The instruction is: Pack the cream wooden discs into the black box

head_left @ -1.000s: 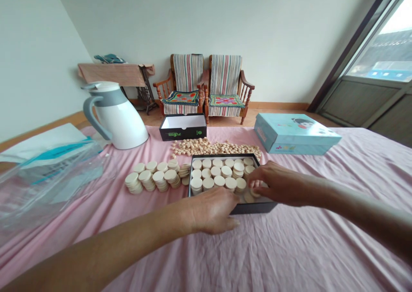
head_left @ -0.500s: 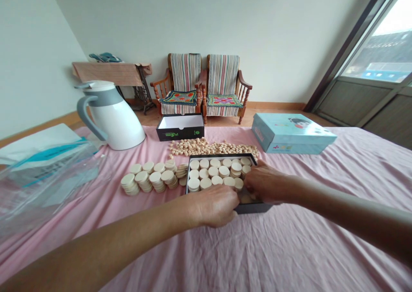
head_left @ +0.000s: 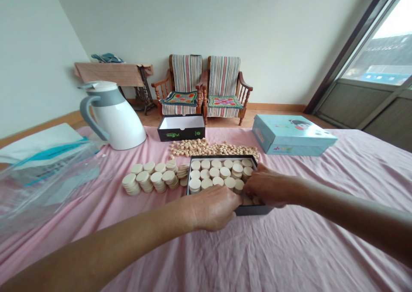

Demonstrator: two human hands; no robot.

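Note:
A shallow black box (head_left: 254,209) holds rows of stacked pale round discs (head_left: 229,183), which look wooden. My left hand (head_left: 216,207) reaches over its front edge, closed, with the fingertips hidden from me. From the right, my right hand (head_left: 265,186) dips into the box's right end, fingers curled down beside the stacks. What either hand pinches is hidden. More stacks of the same discs (head_left: 144,181) stand on the cloth to the left of the box. Behind the box, many small tan pieces (head_left: 219,148) lie in a loose pile.
A black lid or tray (head_left: 182,133) with a white inside stands behind the pile. To its right is a light blue box (head_left: 291,133); to its left, a white and grey jug (head_left: 117,120). Clear plastic wrapping (head_left: 48,189) covers the left side of the pink cloth (head_left: 206,257).
My left hand has shifted slightly right and down along the front of the box. My right hand stays at the right end, its fingers a little lower. The whole view has moved slightly.

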